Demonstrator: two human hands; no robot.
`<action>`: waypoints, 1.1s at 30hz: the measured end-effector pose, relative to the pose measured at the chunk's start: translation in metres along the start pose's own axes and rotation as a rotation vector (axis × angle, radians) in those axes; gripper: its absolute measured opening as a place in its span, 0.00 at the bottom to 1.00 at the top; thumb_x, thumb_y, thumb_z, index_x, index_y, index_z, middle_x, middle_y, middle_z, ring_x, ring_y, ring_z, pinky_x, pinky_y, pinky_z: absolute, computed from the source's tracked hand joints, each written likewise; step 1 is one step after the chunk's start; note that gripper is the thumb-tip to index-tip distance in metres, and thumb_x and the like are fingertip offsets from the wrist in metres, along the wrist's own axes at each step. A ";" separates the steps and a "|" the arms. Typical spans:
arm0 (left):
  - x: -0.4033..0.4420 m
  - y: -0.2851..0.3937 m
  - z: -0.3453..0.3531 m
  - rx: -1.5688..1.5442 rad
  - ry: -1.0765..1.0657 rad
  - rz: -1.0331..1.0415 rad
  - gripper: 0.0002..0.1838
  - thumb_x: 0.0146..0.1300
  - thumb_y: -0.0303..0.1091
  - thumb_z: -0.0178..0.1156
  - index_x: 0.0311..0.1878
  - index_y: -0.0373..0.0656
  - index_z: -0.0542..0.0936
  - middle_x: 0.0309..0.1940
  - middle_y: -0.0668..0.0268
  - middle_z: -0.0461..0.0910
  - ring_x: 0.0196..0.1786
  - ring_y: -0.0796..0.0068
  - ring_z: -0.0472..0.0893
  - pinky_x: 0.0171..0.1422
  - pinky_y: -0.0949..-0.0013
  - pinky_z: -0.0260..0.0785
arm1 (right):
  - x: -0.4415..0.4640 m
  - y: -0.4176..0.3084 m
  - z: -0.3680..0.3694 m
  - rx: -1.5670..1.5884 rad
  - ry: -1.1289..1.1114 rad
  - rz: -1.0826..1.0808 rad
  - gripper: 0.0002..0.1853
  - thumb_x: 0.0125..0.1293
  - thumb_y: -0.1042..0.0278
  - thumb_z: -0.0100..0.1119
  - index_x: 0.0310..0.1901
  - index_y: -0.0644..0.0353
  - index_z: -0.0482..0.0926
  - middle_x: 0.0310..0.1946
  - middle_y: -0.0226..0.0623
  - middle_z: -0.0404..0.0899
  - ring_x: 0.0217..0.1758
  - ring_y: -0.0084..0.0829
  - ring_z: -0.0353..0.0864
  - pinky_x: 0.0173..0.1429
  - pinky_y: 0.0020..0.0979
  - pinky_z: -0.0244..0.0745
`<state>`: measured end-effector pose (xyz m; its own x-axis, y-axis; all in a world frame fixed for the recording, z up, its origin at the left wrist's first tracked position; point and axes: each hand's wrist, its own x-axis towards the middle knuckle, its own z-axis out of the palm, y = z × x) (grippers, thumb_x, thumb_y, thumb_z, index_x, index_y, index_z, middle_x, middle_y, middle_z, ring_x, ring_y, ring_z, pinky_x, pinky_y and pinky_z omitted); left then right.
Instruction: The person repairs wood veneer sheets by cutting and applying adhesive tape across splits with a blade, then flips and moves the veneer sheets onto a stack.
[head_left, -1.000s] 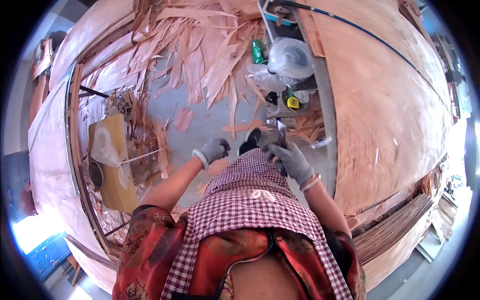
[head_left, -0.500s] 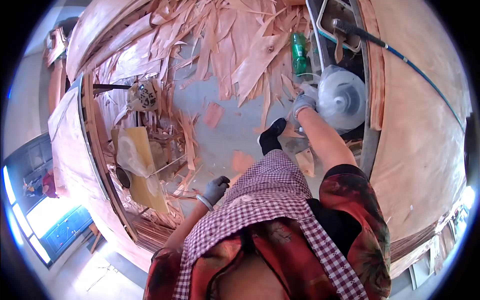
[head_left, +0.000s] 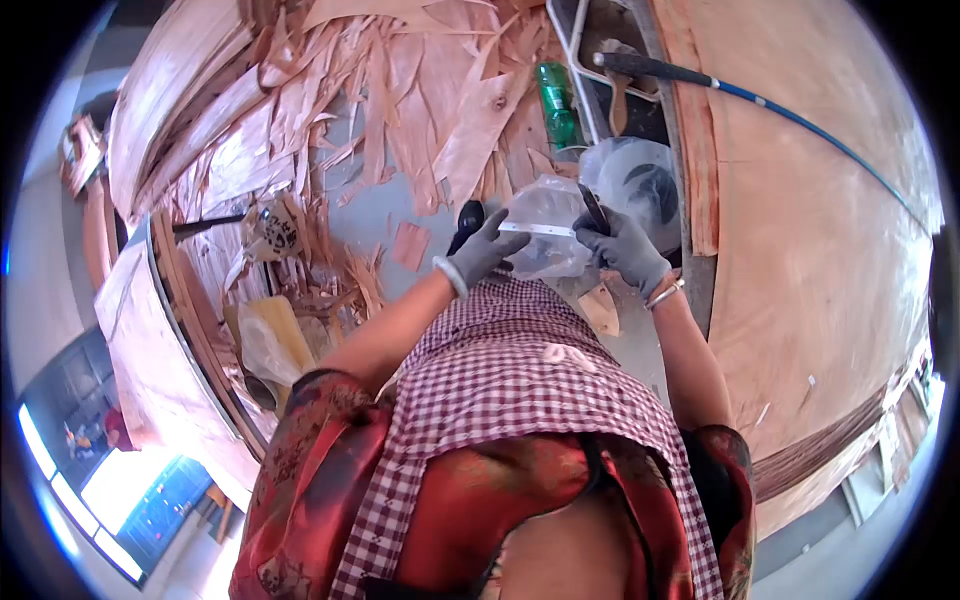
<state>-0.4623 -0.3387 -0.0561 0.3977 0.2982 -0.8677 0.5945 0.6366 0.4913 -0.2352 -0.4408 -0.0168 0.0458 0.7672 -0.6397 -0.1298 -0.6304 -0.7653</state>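
Note:
Both my hands wear grey gloves. My right hand (head_left: pixel 630 250) is closed around a slim dark handheld tool (head_left: pixel 593 208), its exact kind unclear. A white strip (head_left: pixel 545 229) with small dark marks runs straight between my hands, over crumpled clear plastic (head_left: pixel 548 260). At the strip's left end is my left hand (head_left: pixel 478 252), thumb and forefinger on either side of it. Just beyond my right hand sits a round translucent plastic tub (head_left: pixel 640 180) with something dark inside. My checked apron (head_left: pixel 520 360) spreads below the hands.
A green bottle (head_left: pixel 557 105) lies near a brush (head_left: pixel 618 100) at the back. Torn veneer sheets (head_left: pixel 400 100) cover much of the floor. A tall veneer stack (head_left: pixel 800 250) stands right, carrying a blue-black rod (head_left: pixel 760 102). Another stack edge (head_left: pixel 195 330) is left.
My left hand has risen from beside the apron to the clear plastic. My right hand has drawn back from the tub, and the dark tool and white strip now show.

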 end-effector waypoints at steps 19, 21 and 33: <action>-0.036 0.275 0.009 1.053 -0.919 0.524 0.13 0.60 0.36 0.63 0.43 0.37 0.81 0.28 0.67 0.81 0.31 0.82 0.77 0.38 0.74 0.69 | -0.030 -0.067 0.058 0.433 0.462 -0.189 0.20 0.65 0.73 0.58 0.59 0.62 0.72 0.44 0.27 0.78 0.41 0.18 0.74 0.43 0.21 0.72; -0.047 0.291 0.020 0.779 -0.910 0.588 0.21 0.58 0.31 0.66 0.54 0.38 0.75 0.25 0.72 0.77 0.29 0.86 0.74 0.35 0.80 0.67 | -0.052 -0.076 0.054 0.587 0.612 -0.204 0.22 0.65 0.73 0.58 0.60 0.65 0.71 0.42 0.26 0.78 0.34 0.15 0.72 0.36 0.20 0.70; -0.082 0.273 0.160 0.835 -1.305 1.020 0.22 0.53 0.30 0.68 0.52 0.38 0.75 0.37 0.66 0.78 0.42 0.80 0.75 0.50 0.73 0.69 | -0.275 -0.248 0.026 0.335 1.156 -0.877 0.10 0.69 0.61 0.49 0.43 0.59 0.69 0.18 0.23 0.63 0.18 0.17 0.59 0.22 0.20 0.52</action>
<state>-0.2204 -0.3030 0.1610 0.7583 -0.6336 0.1534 -0.2049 -0.0083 0.9787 -0.2411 -0.4926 0.3504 0.9481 0.2611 0.1814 0.1459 0.1497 -0.9779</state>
